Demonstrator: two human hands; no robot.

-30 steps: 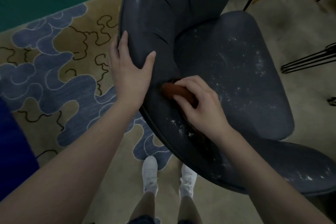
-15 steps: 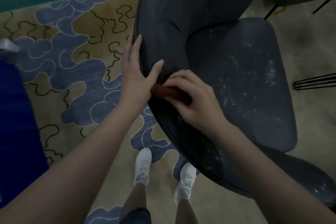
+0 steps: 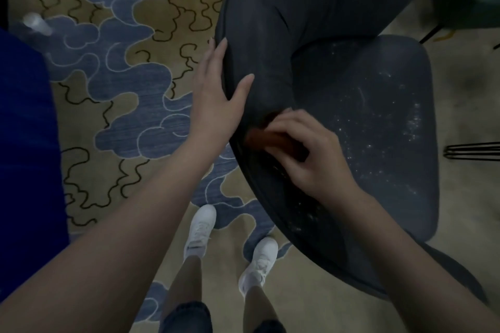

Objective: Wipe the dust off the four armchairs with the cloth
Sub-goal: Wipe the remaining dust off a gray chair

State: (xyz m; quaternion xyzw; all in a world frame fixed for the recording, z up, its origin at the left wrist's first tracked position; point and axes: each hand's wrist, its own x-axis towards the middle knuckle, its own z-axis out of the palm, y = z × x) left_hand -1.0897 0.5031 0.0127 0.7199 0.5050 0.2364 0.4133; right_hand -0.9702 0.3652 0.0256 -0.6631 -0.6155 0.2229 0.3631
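Dark-grey armchair (image 3: 365, 116), seat speckled with white dust.
Our right hand (image 3: 311, 159) grips the rust-brown cloth (image 3: 270, 140) on its rim; left hand (image 3: 213, 100) flat, fingers straight, against the edge.

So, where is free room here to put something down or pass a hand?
The dusty seat cushion, right of the right hand, is bare. The rug between the left hand and the blue shape is bare. Crowded: the armchair rim, where both hands and the cloth sit.
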